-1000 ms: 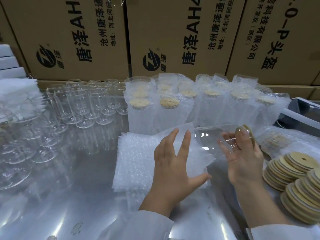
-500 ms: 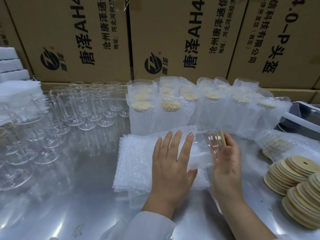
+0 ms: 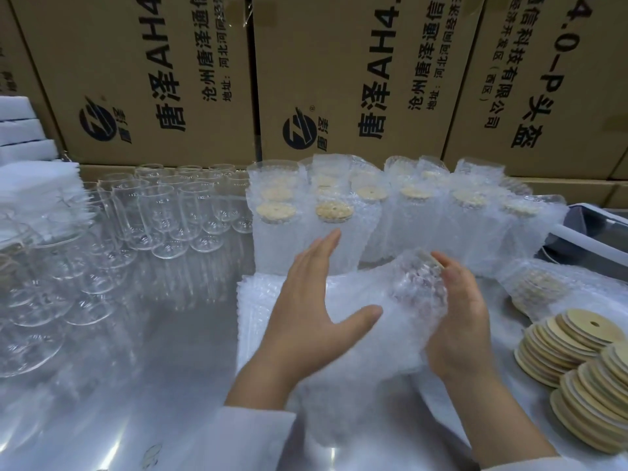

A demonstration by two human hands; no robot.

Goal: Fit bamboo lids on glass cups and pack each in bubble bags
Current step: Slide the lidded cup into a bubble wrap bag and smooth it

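Note:
My right hand grips a lidded glass cup that lies tilted inside a bubble bag; the bamboo lid's edge shows at my fingertips. With fingers spread, my left hand rests on the outside of that bag, thumb on its lower part. The bag is lifted above a flat stack of bubble bags on the steel table. Loose bamboo lids lie in overlapping piles at the right.
Several packed cups in bubble bags stand in rows behind my hands. Bare glass cups crowd the left side. Cardboard boxes wall off the back. White foam sheets sit far left, a bagged lid bundle at right.
The cup has gone from partly outside the bag to fully inside it. Both hands have lifted the bagged cup off the stack, and my left hand has opened wider.

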